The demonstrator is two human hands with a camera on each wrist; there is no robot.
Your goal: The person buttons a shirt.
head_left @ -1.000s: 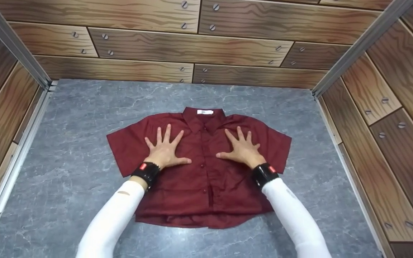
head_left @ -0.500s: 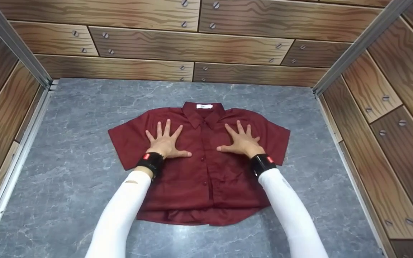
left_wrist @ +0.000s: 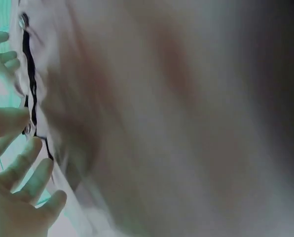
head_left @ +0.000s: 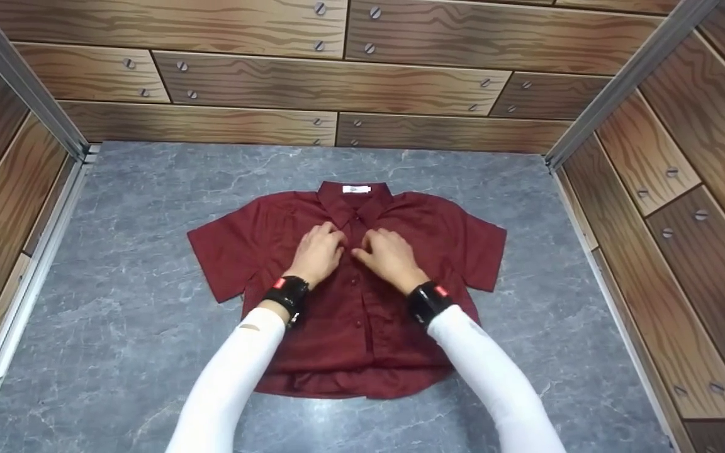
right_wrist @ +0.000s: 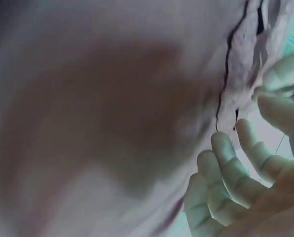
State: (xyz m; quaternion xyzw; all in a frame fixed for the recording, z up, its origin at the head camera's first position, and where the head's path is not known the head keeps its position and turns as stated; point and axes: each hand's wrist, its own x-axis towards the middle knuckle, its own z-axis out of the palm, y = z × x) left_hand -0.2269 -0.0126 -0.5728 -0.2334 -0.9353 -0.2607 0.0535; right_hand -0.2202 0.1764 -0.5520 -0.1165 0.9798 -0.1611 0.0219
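Observation:
A dark red short-sleeved button-up shirt (head_left: pixel 312 333) lies front side up, its collar (head_left: pixel 331 204) pointing away from me and both sleeves spread out. Just left of the button line, below the collar, my left hand (head_left: pixel 320 251) rests over the cloth with bent, loose fingers. Mirroring it on the other side is my right hand (head_left: pixel 393 255), its thumb toward the left hand. In the left wrist view the left fingers (left_wrist: pixel 36 177) are apart beside the placket. Seen from the right wrist, the right fingers (right_wrist: pixel 226 153) are gently bent near the placket edge, with no cloth pinched between them.
The shirt lies on a grey marble-patterned surface (head_left: pixel 117 302). Wood-print panels (head_left: pixel 243 82) stand at the back and on both sides, with metal rails at the corners. A black band (head_left: pixel 290 290) circles each wrist, above white sleeves.
Both hands were spread flat on the chest of the shirt, well apart. Now they have come inward to the button line, fingers drawn together and bent. The shirt has kept its shape.

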